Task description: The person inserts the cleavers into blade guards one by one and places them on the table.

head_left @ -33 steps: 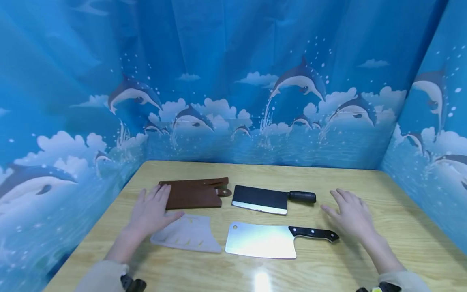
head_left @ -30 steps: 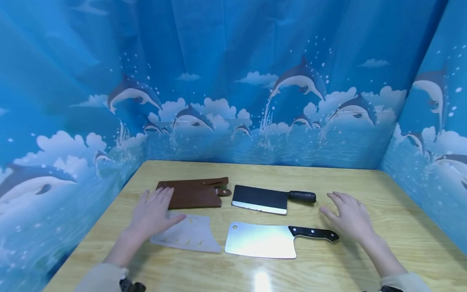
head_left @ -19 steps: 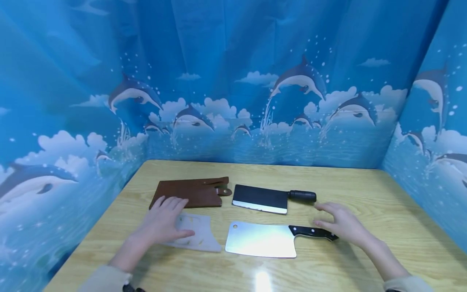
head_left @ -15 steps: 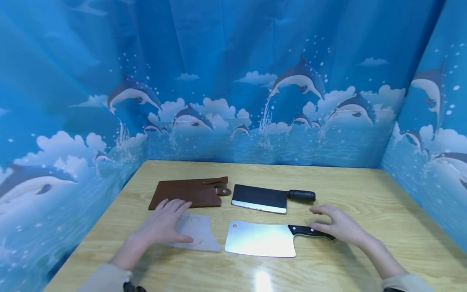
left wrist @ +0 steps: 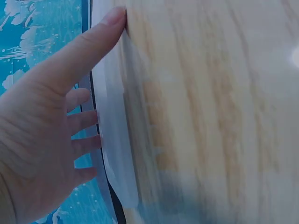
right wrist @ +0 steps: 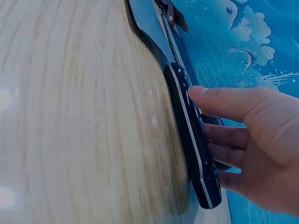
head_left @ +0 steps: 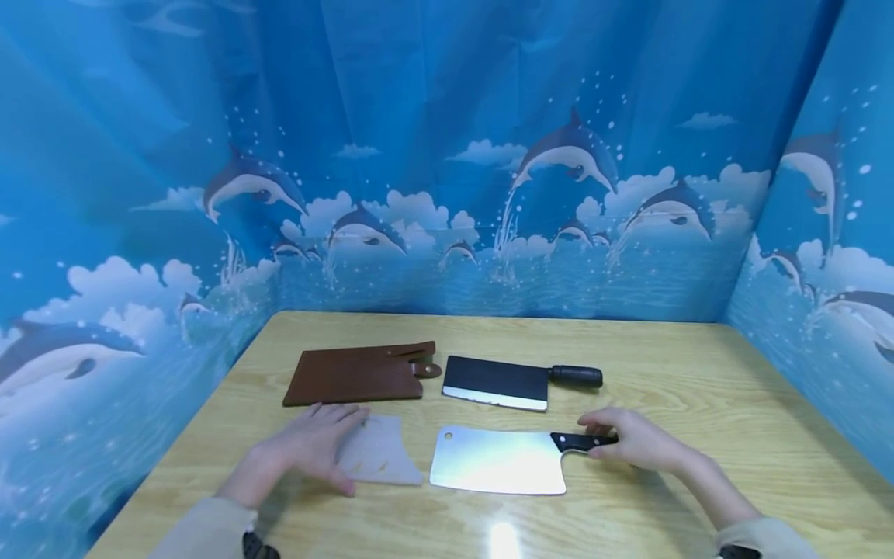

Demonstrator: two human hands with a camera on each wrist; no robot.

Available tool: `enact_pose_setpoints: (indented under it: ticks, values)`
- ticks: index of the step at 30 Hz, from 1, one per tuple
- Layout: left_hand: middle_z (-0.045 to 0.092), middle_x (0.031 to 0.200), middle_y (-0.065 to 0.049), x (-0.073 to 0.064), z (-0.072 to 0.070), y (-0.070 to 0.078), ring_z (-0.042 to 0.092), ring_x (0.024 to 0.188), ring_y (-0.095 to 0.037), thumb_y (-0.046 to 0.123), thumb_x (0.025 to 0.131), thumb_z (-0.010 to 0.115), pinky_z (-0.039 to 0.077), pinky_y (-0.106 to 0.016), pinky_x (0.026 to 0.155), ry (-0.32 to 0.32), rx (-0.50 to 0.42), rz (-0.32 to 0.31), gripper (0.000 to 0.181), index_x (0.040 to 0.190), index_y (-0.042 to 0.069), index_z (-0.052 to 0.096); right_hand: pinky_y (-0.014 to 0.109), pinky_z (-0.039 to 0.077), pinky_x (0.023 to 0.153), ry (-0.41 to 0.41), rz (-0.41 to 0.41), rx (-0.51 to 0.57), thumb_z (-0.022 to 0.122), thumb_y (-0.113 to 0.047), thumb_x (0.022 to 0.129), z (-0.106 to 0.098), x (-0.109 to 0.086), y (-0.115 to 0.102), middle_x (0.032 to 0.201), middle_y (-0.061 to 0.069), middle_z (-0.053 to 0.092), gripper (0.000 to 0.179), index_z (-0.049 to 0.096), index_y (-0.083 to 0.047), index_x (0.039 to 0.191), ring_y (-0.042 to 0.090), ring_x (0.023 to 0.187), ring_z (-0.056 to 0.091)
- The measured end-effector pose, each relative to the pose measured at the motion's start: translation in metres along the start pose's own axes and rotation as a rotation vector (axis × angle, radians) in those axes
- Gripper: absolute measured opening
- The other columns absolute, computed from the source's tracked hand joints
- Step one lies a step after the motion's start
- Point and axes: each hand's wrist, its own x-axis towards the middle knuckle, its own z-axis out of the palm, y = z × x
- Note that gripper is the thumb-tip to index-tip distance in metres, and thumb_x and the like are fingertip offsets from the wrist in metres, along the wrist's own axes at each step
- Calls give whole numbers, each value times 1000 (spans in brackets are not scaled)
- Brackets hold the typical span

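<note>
My left hand (head_left: pixel 307 444) spans the milky translucent plastic blade cover (head_left: pixel 380 450), fingers by its far edge and thumb at its near edge. In the left wrist view, the thumb tip overlaps the end of the cover (left wrist: pixel 114 140), while the fairly straight fingers reach its other side. Around the black handle (head_left: pixel 576 442) of a shiny steel cleaver (head_left: pixel 496 460) is my right hand (head_left: pixel 639 441). The right wrist view has the thumb tip right at the handle (right wrist: pixel 191 140), with extended fingers passing behind it, their tips hidden. Both cleaver and cover lie flat on the table.
A black cleaver (head_left: pixel 496 380) with a silver edge and round black handle lies behind the steel one. To its left is a brown leather sheath (head_left: pixel 356 375) with a snap strap. Dolphin-print curtains (head_left: pixel 447 155) wall the wooden table (head_left: pixel 684 365).
My right hand has come in leftward and down to the steel cleaver's handle. My left hand has moved toward me from the leather sheath onto the plastic cover. The objects stay put.
</note>
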Motion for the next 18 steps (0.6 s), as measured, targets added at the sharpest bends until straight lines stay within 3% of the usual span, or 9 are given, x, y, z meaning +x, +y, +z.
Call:
enact_pose_setpoints:
  ticks: [11,18]
  values:
    - [50,128,-21,-3,1,1,45,118,-38,64,57,74,29,-58,98,67,50,40,104,130,-5,46,52,43,84,-36,-32,-69,74,-28,75,4,5,-5,104,9,61,50,61,0,114,30,95,57]
    - [53,121,-19,-3,3,2,49,111,-36,66,56,73,34,-56,94,70,56,-16,106,129,-6,47,45,45,77,-32,-54,-131,75,-20,73,6,8,-8,93,-1,56,42,63,-2,108,21,85,55]
